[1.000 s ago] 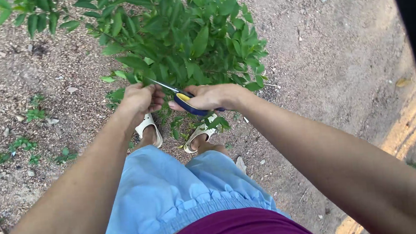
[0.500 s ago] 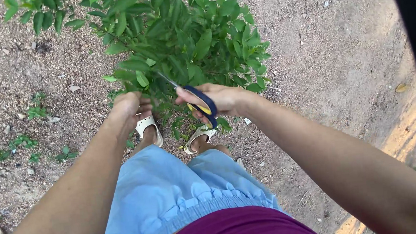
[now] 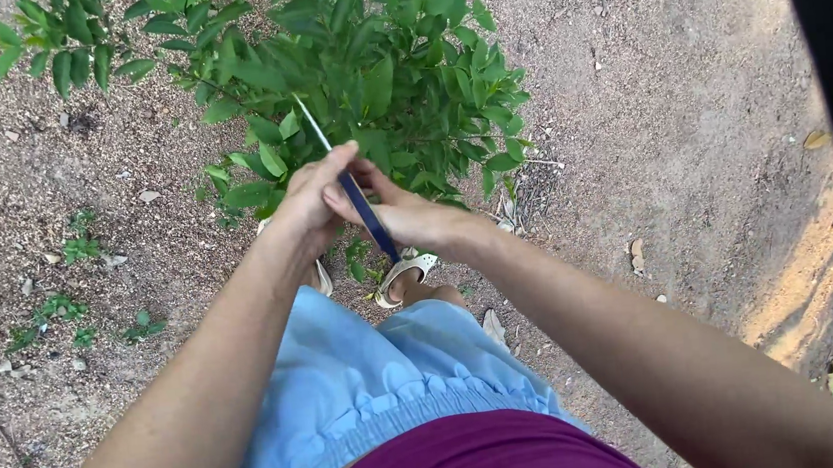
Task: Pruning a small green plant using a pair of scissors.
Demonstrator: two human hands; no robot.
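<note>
Both hands have come together since half a second ago; then they sat apart, left hand on the foliage, right working the scissors. Scissors have swung up from level to near upright.

Right hand (image 3: 413,219) is wrapped round the dark blue handles of the scissors (image 3: 359,204), fingers curled tight on them. Blades read as one thin pale line, so pressed together, tip among the leaves. Left hand (image 3: 310,198) lies against the right, fingertips at the blade base; whether it pinches a stem or the steel itself, cannot tell.

Shrub (image 3: 352,69): small, leafy, green, rooted in bare sandy ground (image 3: 687,110), directly ahead of the person's feet. One pale sandal (image 3: 405,270) shows below the hands; light blue skirt (image 3: 349,380) beneath.

Judgement: trimming of the shrub's near side is under way, between cuts. Next cut would call for spreading the blades, seating a twig between them, left fingers kept off the edge.
</note>
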